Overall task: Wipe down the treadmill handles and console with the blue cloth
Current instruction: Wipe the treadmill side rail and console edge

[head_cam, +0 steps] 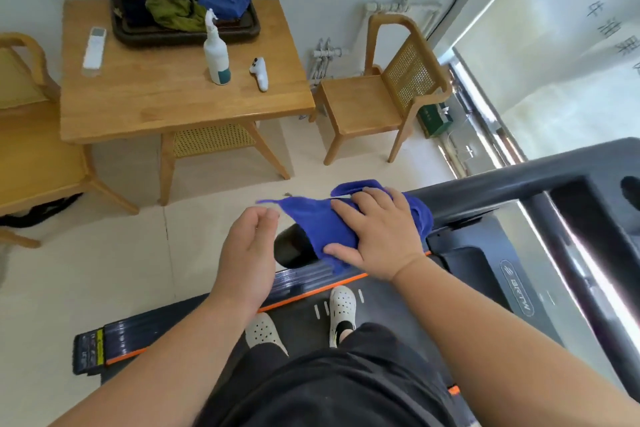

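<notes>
The blue cloth is draped over the end of the treadmill's left handle, a dark rounded bar. My right hand presses flat on the cloth and grips it around the handle. My left hand hovers just left of the handle end, fingers loosely curled, holding nothing. The dark handle runs on to the right into the console frame, whose face is mostly out of view. I stand on the treadmill belt in white clogs.
A wooden table to the left carries a white spray bottle, a remote, a white controller and a dark tray with green and blue cloths. Wooden chairs stand on both sides of it. A window fills the right.
</notes>
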